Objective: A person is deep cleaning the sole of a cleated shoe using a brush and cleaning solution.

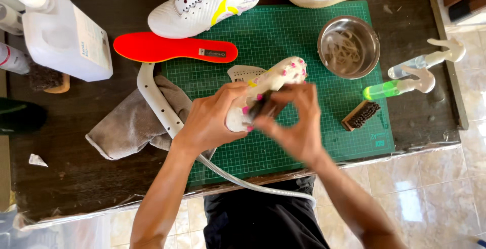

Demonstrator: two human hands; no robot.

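Dark wooden table, laid with a green cutting mat [283, 41] to keep the mess off the wood. Worked above the mat's near half. Gripped a white studded shoe [276, 77] in the left hand [210, 122], fingers wrapped round its heel end, sole turned up so the pink studs faced the eye. Pinched what looked like a small dark brush [260, 105] between the fingertips of the right hand [293, 125], pressed against the sole; too blurred to be sure of it.

Kept supplies within reach:
- Set one steel bowl [348, 46] on the mat's far right corner.
- Laid one wooden brush [360, 115] bristles-up near the mat's right edge.
- Left two spray bottles [405, 84] lying just off that edge.
- Parked one red insole [172, 49] across the far left corner, apparently out to air.
- Bunched one grey towel [131, 122] off the left edge.

Counted three white shoes in all: one in hand, two [202, 6] along the mat's far edge.
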